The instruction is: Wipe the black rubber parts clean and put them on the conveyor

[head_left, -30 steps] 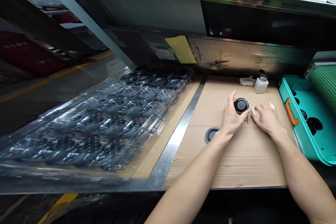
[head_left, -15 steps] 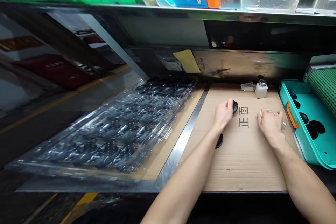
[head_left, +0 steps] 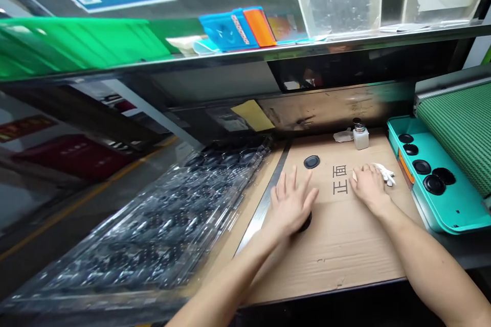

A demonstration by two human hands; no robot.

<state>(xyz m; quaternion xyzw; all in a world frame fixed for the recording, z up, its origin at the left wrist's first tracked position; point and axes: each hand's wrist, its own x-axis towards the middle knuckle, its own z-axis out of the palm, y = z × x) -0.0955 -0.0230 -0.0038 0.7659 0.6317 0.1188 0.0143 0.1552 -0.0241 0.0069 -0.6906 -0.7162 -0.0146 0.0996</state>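
Note:
My left hand (head_left: pixel 291 202) hovers over the cardboard sheet (head_left: pixel 345 245), fingers spread and holding nothing. Partly hidden under its thumb side is a round black part (head_left: pixel 306 224). A second round black part (head_left: pixel 311 162) lies flat on the cardboard, beyond the fingertips. To the right of the printed black characters, my right hand (head_left: pixel 369 186) rests low with its fingers curled around a crumpled white cloth (head_left: pixel 385 173), whose loose end sticks out on the right.
A clear plastic tray (head_left: pixel 153 225) with rows of black parts covers the left side. At right stands a teal bin (head_left: pixel 452 214) holding several black round parts, beside a green conveyor belt (head_left: pixel 456 122). A small white bottle (head_left: pixel 360 138) stands at the back, below a shelf edge (head_left: pixel 230 56).
My left hand has let go of a black part, which now lies on the cardboard, and has drawn back toward the nearer one, opening. My right hand keeps the cloth. The view has shifted.

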